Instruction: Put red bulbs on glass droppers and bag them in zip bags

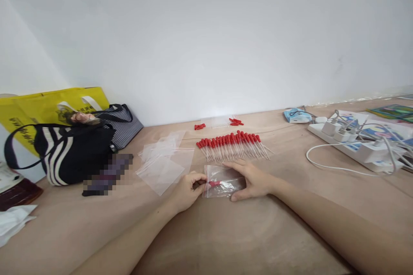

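While our left hand (187,190) pinches the mouth of the zip bag (223,179) and our right hand (255,179) grips its other end on the table (226,234), just in front of the red-bulb droppers (232,144), we'd keep it flat so the seal lines up.

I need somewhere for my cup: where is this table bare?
Bare: the near table edge below the small bag, and the stretch between the dropper row and the white cable. Crowded: handbags at left, power strip at right.
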Tool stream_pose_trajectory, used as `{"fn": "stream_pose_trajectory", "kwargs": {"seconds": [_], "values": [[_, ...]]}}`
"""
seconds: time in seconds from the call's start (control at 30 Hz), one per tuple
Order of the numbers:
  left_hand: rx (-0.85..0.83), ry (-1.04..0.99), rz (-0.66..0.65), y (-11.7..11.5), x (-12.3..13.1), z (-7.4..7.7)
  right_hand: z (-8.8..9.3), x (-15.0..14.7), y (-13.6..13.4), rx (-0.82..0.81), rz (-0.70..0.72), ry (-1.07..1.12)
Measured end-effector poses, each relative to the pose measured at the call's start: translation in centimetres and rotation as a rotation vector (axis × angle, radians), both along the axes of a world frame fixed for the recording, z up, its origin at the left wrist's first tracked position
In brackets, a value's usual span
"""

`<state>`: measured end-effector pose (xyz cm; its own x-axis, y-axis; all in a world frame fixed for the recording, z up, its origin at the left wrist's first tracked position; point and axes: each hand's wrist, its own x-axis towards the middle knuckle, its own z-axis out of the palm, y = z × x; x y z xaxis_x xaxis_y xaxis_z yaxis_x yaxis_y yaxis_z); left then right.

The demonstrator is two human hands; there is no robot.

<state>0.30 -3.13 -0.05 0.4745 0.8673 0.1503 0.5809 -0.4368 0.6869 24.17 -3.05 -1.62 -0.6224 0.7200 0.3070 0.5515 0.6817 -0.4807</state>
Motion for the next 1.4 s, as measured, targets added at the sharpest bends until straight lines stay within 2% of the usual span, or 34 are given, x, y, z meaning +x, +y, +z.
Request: {"fn": "stream_pose_trajectory", "kwargs": {"seconds": [0.23, 0.47, 0.57, 0.7, 0.9, 1.03, 1.17, 1.3, 1.4], "values": [[-0.046, -0.114, 0.047, 0.4, 0.4, -0.9, -0.5, 1.8, 0.6, -0.091, 0.008, 0.071], [0.004, -0.272, 0.223, 1.0, 0.3, -1.1, -0.9, 1.7, 1.0, -0.134, 0.035, 0.118], [0.082, -0.266, 0.286, 2.8, -0.5, -0.8, -1.0, 1.8, 1.0, -0.139, 0.033, 0.109], [0.129, -0.154, 0.323, 6.8, -0.7, 0.2, -1.0, 1.8, 1.0, -0.154, 0.037, 0.104], [0.144, -0.058, 0.337, 12.7, 1.8, 1.4, -0.9, 1.8, 1.0, -0.161, 0.023, 0.094], [0.129, -0.024, 0.324, 15.7, 2.6, 1.6, -0.8, 1.8, 1.0, -0.160, 0.019, 0.090], [0.053, -0.016, 0.286, 16.9, 2.2, 1.2, -0.7, 1.7, 0.9, -0.151, 0.021, 0.092], [-0.003, -0.095, 0.276, 16.9, 1.9, 0.7, -0.8, 1.7, 0.8, -0.147, 0.012, 0.079], [-0.068, -0.200, 0.278, 16.6, 2.2, 0.9, -0.9, 1.8, 0.9, -0.149, 0.016, 0.077]]}}
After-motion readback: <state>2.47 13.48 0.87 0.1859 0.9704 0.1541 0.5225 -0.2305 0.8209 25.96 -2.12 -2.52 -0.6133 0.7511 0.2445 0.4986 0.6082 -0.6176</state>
